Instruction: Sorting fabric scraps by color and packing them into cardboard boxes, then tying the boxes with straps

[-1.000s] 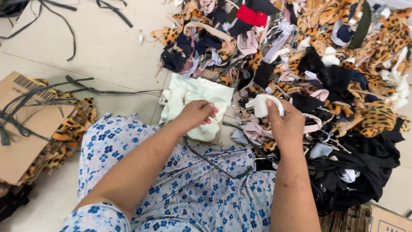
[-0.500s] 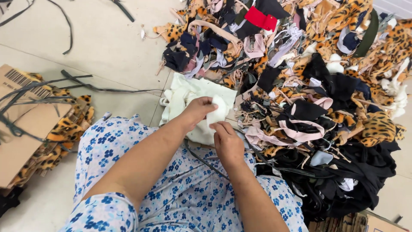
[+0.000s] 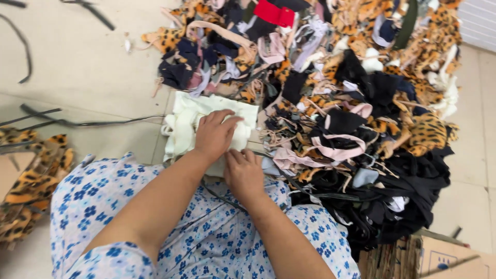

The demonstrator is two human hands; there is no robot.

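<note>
change since earlier frame: both our hands have come together over the cream fabric stack (image 3: 194, 121); a second ago our right hand held a pale scrap out over the mixed pile, and that scrap now seems to lie on the stack under our left hand.
left hand: our left hand (image 3: 214, 133) lies palm down on the stack's near right part, fingers spread flat and gripping nothing, judged to be pressing the top piece smooth so the pieces sit level.
right hand: our right hand (image 3: 244, 173) rests at the stack's near edge, just beside the left, fingers loosely curled; we cannot tell whether they pinch the cloth edge.
cream fabric stack: it lies on the tiled floor (image 3: 93, 57) directly in front of our knees, touching the edge of the scrap pile, probably kept close so both hands reach it easily.
scrap pile: a large heap of mixed offcuts (image 3: 356, 119), leopard print, black, pink, navy and one red piece, spreads to the right and beyond the stack.
left side: more leopard-print pieces (image 3: 31, 191) lie apart from the heap, with dark strips (image 3: 77, 123) trailing across the floor.
near right: a cardboard box (image 3: 449, 258) shows at the lower right corner.
clothing: our blue-flowered garment (image 3: 206, 232) covers the lap below both arms.
</note>
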